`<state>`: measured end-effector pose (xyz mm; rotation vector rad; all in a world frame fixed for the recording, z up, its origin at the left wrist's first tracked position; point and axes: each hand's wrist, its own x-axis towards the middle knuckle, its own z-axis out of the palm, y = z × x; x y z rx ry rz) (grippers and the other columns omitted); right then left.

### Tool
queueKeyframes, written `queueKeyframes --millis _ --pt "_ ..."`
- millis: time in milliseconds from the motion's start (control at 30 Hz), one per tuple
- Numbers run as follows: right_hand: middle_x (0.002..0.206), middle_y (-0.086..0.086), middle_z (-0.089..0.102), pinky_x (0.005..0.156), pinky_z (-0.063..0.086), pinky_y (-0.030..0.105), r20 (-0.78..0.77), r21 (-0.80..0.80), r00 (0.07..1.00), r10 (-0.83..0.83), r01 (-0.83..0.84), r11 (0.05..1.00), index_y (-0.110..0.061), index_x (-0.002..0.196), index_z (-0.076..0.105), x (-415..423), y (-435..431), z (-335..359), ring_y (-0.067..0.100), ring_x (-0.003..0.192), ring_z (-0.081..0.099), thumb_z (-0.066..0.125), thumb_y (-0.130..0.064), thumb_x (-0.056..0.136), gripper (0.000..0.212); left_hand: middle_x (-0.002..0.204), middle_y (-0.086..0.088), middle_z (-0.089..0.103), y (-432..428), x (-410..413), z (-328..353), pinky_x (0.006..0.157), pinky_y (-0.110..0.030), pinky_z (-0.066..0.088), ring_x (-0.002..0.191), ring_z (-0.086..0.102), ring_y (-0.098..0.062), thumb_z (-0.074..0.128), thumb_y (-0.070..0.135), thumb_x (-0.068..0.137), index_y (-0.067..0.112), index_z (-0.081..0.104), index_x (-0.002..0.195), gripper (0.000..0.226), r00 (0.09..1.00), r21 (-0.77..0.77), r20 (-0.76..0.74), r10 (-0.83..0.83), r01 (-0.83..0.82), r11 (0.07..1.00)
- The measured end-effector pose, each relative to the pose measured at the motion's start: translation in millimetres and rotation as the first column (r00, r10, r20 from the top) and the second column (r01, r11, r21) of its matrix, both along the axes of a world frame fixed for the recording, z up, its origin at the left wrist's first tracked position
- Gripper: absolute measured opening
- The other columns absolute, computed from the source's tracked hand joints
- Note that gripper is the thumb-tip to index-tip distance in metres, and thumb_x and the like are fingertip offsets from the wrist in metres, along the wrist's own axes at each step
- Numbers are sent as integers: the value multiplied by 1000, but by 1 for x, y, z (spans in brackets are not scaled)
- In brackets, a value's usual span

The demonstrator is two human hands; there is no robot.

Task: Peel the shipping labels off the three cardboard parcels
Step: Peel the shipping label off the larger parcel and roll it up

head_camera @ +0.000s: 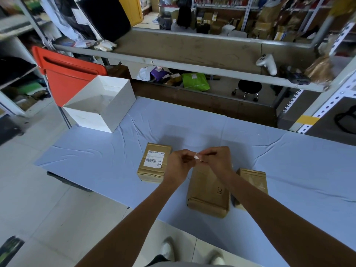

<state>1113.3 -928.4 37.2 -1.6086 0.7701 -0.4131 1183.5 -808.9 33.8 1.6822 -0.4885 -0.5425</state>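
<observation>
Fingertips of the left hand and right hand pinch a small crumpled scrap of label between them just above the middle parcel, apparently balling up the sticky paper so it will not cling. That parcel and the right parcel show bare brown tops. The left parcel bears its white shipping label, likely next; an open white box at the table's far left probably takes the scraps.

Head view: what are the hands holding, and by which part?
A small white label scrap, pinched at opposite edges by the left hand and right hand.
</observation>
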Motion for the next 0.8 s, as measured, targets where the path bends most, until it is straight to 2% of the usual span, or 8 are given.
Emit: queueKeyframes --millis 67,167,267,367,433,533,633,800 --pt "72 7 75 64 60 29 14 53 1000 22 -22 998 -14 73 79 1 -2 3 23 69 74 80 -1 72 12 70 10 69 -1 1 2 62 -7 49 64 65 4 73 9 81 11 73 83 3 993 66 114 -3 -5 998" --pt "74 4 76 66 60 25 40 76 997 72 -75 994 -21 69 79 4 -5 7 20 73 74 78 2 72 23 69 16 64 -2 4 7 58 -1 42 62 60 12 69 16 86 9 72 89 8 953 159 302 0 -51 986" --pt "72 -4 76 69 60 22 0 -62 995 99 -99 993 -23 74 79 8 -1 8 12 71 73 82 -2 69 22 74 3 68 -1 10 12 60 -11 47 63 62 -1 67 22 88 10 72 92 14 919 259 391 -51 -56 964" --pt "72 -2 75 65 58 18 -4 -170 994 113 -112 979 -13 80 79 11 3 8 11 67 72 83 -4 68 15 77 -11 71 -1 15 14 68 -36 53 69 66 -24 65 17 89 6 71 89 13 881 361 451 -142 -34 932" --pt "75 6 75 65 59 20 -8 -249 993 117 -115 962 -7 81 79 13 4 9 14 67 72 82 -4 69 13 74 -11 70 -2 18 15 65 -34 51 64 63 -22 65 13 88 6 71 84 10 871 376 461 -169 -19 926" --pt "77 9 75 63 55 18 -20 -379 991 130 -128 916 -4 82 79 14 7 12 17 67 70 82 -4 70 12 69 -8 66 -2 26 18 58 -16 47 52 57 -5 70 9 84 1 73 84 9 941 323 313 -127 21 946" --pt "75 9 75 61 54 23 -5 -458 982 188 -169 873 -6 82 79 12 12 14 22 66 70 80 -8 74 8 73 -15 66 -1 32 23 67 -27 56 55 61 -11 72 4 82 -6 72 87 11 996 203 59 -65 52 978" --pt "73 12 72 68 50 44 -114 -592 958 262 -278 757 -5 79 77 18 14 21 27 67 64 69 -18 86 17 71 -7 64 2 28 23 49 -7 48 45 60 2 61 -3 88 -13 67 96 15 999 139 49 -6 -1 990"
